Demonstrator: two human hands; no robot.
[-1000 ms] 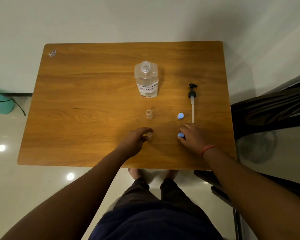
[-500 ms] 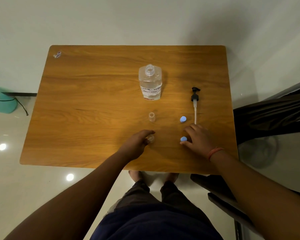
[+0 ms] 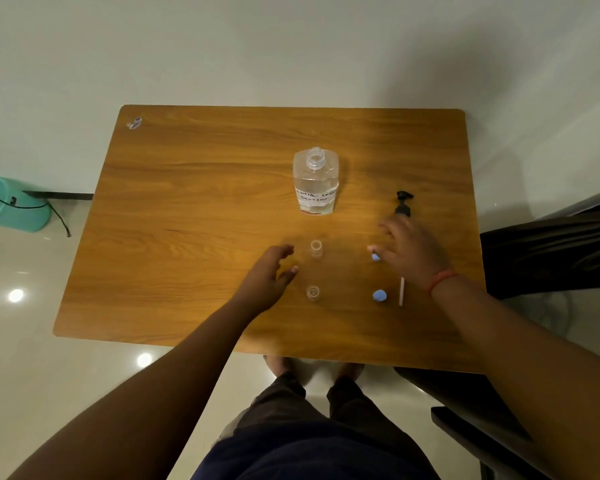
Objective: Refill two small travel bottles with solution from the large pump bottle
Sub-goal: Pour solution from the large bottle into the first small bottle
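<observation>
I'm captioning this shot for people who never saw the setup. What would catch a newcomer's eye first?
Probably the large clear bottle standing open-necked at the middle of the wooden table, its black pump lying off to the right. Nearer the person, two tiny uncapped travel bottles stand in a line, with two blue caps to their right. The left hand and right hand are spread above them, holding nothing.

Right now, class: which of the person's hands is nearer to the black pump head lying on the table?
Right. The right hand has fingertips just short of the pump head; the left hand is well across the table, beside the small bottles.
</observation>
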